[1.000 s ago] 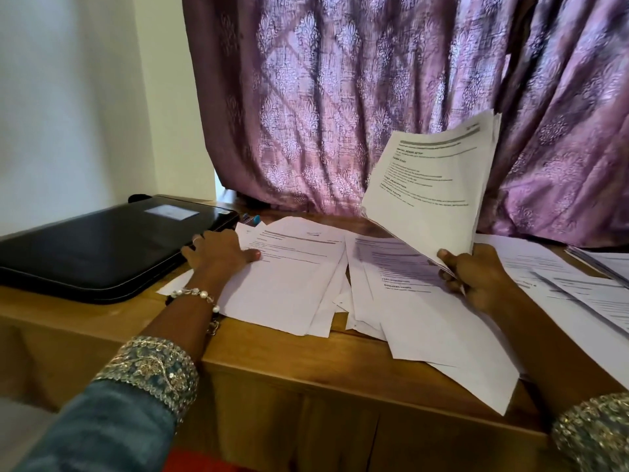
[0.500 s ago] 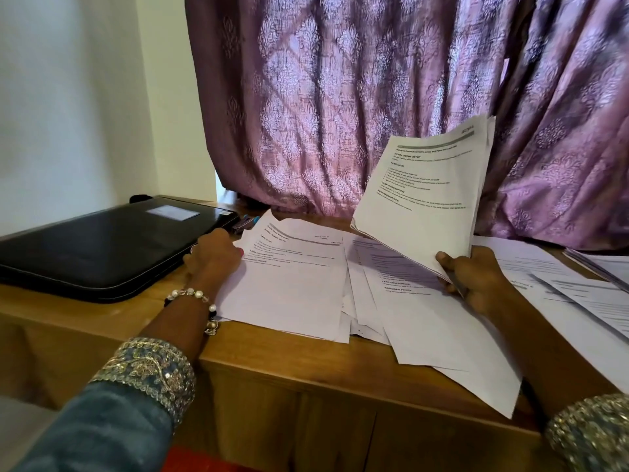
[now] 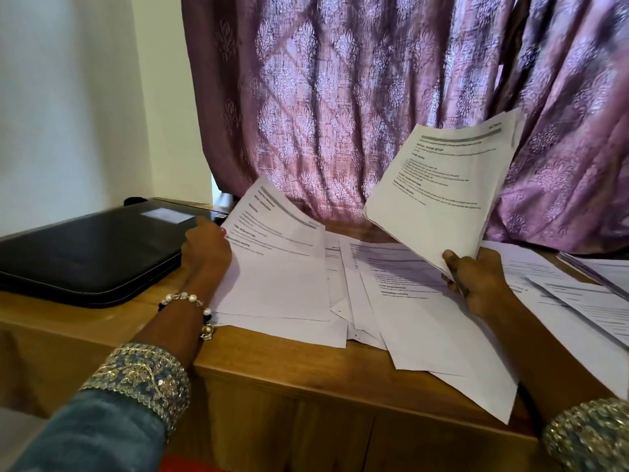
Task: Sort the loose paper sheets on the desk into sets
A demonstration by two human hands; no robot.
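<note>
Two hands work over a brown wooden table (image 3: 265,376) scattered with printed white paper. At the far left a flat black zip-up case (image 3: 85,253) lies on the table beside a cream wall (image 3: 68,97). Just right of the case, the left hand (image 3: 206,248), with a pearl bead bracelet (image 3: 190,301) on its wrist and an embroidered blue sleeve (image 3: 136,379) below, grips the left edge of a printed white sheet (image 3: 272,253); the sheet's far end curls up off the table while its near end rests on the papers beneath. In the middle, a spread of loose overlapping white sheets (image 3: 401,311) lies flat, some hanging past the table's front edge. Right of that, the right hand (image 3: 476,284) pinches the lower corner of a thin stack of printed white sheets (image 3: 442,185), thumb on top, holding it tilted in the air above the table. More white sheets (image 3: 585,298) lie at the far right. A purple patterned curtain (image 3: 357,97) hangs behind.
</note>
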